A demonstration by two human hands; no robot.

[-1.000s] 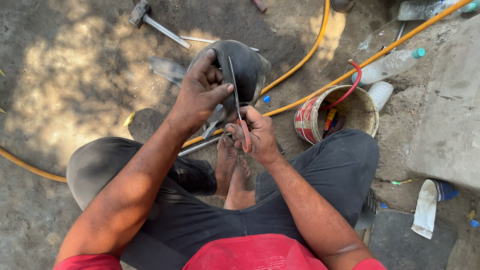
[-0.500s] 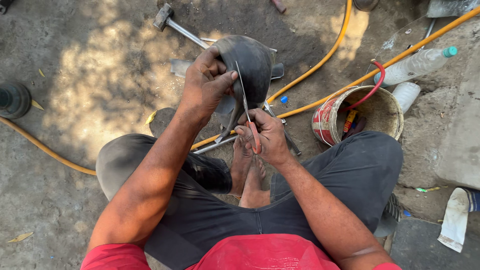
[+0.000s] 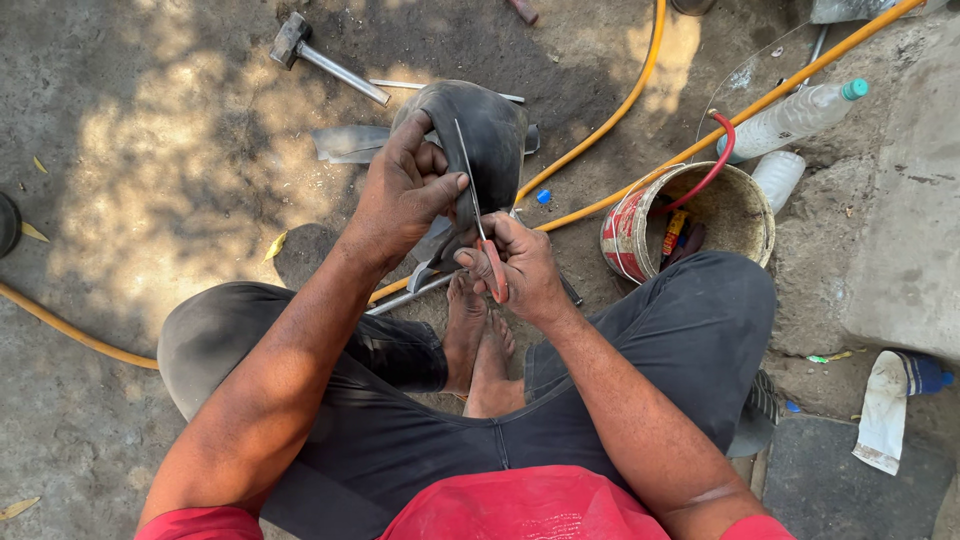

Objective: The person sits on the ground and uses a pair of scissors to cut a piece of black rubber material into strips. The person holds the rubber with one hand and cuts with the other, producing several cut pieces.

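Cutting step: left hand [image 3: 405,195] grips black rubber tube [image 3: 485,130] at 12 o'clock; right hand [image 3: 520,265] closed on red-handled scissors [image 3: 480,225]. Next likely calls for steady tension, blade advance.

Outdoor roadside repair spot: dirt ground, hammer [image 3: 300,45], orange hose [image 3: 640,85], tool bucket [image 3: 690,220].

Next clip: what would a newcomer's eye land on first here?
Dead centre, the left hand grips a black rubber tube while the right hand holds a thin tool with a red handle against it, just above the person's bare feet. To the right stands a worn bucket with a red hose, and orange hoses cross the dirt ground. A hammer lies at upper left.
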